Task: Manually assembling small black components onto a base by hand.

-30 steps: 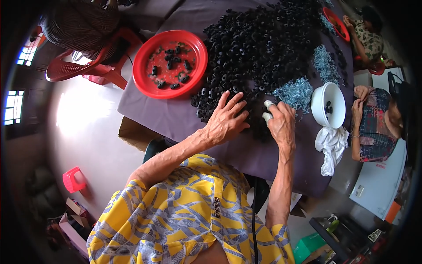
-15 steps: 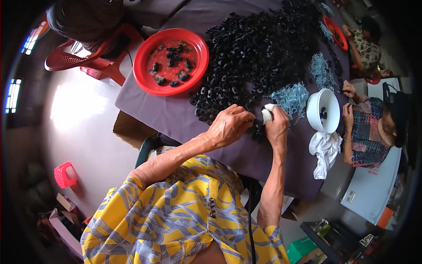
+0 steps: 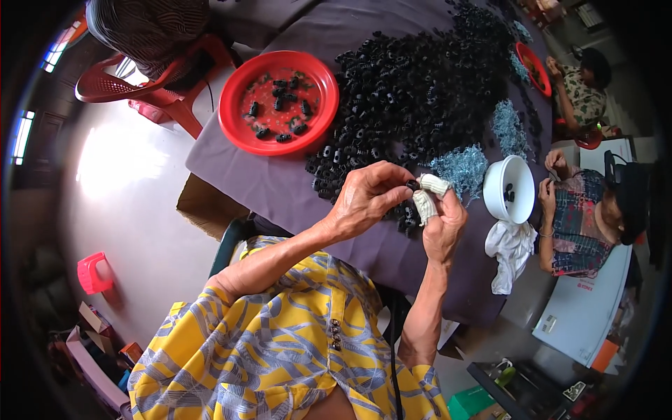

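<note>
A small black ribbed plastic part is between my two hands above the near edge of the pile. My left hand pinches it between thumb and fingertips. White knitted covers sheathe the thumb and index finger of my right hand. Those two covered fingertips close on the part's right side; its far face is hidden by them. Under and beyond my hands spreads a big heap of similar black parts on the purple-grey tablecloth.
A red basin with several black parts stands left of the heap. To the right are blue-grey curly strands, a white bowl holding a few parts, and a white cloth. Two other people sit along the right side.
My right thumb and index finger have turned toward my left fingertips, and the black part now shows between the hands. The whole view has shifted slightly.
</note>
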A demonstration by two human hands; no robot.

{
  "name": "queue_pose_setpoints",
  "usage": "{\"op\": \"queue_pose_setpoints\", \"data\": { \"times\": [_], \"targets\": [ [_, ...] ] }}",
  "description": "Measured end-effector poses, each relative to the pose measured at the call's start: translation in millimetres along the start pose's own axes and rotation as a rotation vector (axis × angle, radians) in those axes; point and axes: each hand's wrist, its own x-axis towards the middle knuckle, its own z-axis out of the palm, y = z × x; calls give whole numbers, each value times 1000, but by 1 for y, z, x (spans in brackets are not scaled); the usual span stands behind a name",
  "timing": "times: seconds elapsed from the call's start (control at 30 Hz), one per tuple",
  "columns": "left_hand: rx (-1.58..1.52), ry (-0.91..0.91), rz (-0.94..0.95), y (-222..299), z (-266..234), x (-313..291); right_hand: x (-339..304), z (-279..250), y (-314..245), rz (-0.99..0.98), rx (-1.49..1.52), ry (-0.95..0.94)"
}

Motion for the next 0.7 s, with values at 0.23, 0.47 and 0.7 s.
{"op": "queue_pose_setpoints", "data": {
  "times": [0.23,0.47,0.7],
  "targets": [
    [-320,-36,-101,6,-4,-9,-1,6,-32,-227,-167,2],
    [-336,26,-168,4,-21,-13,-18,-8,0,-193,-438,-28],
    [-303,-23,-209,2,-12,-13,-19,-66,78,41,-650,39]
  ]
}}
